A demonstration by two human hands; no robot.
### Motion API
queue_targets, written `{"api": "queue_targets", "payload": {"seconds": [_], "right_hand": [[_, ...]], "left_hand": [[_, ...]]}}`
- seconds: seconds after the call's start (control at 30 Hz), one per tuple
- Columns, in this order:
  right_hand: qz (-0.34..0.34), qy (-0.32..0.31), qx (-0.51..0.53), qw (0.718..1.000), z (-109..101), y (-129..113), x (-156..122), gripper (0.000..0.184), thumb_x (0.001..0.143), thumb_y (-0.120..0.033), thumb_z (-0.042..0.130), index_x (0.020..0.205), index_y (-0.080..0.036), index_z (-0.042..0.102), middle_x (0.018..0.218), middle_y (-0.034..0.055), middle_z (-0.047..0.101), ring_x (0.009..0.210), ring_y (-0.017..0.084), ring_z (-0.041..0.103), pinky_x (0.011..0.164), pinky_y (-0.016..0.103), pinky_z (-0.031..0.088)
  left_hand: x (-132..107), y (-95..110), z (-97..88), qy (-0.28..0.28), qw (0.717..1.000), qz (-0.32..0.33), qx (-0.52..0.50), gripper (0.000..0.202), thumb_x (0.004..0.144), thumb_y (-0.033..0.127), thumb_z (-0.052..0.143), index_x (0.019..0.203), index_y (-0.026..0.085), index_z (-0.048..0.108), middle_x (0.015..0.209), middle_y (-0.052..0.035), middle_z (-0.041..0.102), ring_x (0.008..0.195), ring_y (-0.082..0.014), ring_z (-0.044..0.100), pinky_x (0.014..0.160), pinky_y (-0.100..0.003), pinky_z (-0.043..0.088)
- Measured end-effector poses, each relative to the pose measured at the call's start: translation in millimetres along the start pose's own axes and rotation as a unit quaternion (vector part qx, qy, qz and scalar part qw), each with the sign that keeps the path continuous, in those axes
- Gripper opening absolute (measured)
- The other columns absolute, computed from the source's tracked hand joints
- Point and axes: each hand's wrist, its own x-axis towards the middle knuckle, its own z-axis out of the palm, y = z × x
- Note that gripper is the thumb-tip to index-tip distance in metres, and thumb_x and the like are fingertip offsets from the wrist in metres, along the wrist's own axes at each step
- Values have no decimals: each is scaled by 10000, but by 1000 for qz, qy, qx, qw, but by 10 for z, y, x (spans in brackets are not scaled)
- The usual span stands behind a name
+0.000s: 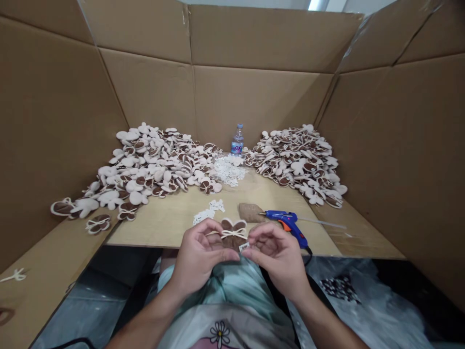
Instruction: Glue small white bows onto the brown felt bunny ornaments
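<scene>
Between my hands, just in front of the table's near edge, is a brown felt piece [231, 229] with a pale border and a cream string bow. My left hand [205, 252] is closed on its left side, thumb below and fingers bent behind. With thumb and fingertips, my right hand [276, 252] pinches a small white tag [244, 246] with dark marks, at the piece's lower right. Whether the tag touches the felt I cannot tell. A blue hot glue gun [286, 218] lies behind my right hand, its nozzle over a brown pad [250, 212].
Large heaps of bow-tied felt pieces stand at left [145, 165] and right [298, 162]. Small white tags lie in a far pile [229, 169] and a nearer cluster [209, 212]. A water bottle [237, 140] stands at the back. Cardboard walls [261, 92] enclose the table; a glue stick [327, 223] extends from the gun.
</scene>
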Motion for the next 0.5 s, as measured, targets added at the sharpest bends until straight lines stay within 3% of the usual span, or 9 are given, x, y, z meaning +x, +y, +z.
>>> {"api": "queue_targets", "payload": {"seconds": [0.13,0.33,0.5], "right_hand": [[16,3,27,999,1,-15,23,253,602,-106,852,726,-218,663,694,-36,655,635,77,618,602,160,516],[127,-51,92,986,-52,20,73,361,500,-72,892,684,-190,605,666,-58,633,574,56,576,531,141,480],[173,-71,131,974,-76,27,86,392,474,-66,897,698,-178,595,659,-69,615,528,37,530,495,128,445]], "left_hand": [[-1,1,-4,0,1000,-17,9,481,441,33,904,747,164,557,661,-2,740,619,-155,713,584,-230,577],[-10,5,-13,-13,998,-45,31,494,390,17,907,703,151,548,619,26,678,625,-140,676,535,-193,524],[10,-21,-36,-10,998,-48,36,486,410,25,900,721,151,549,649,17,670,660,-145,667,574,-214,528]]}}
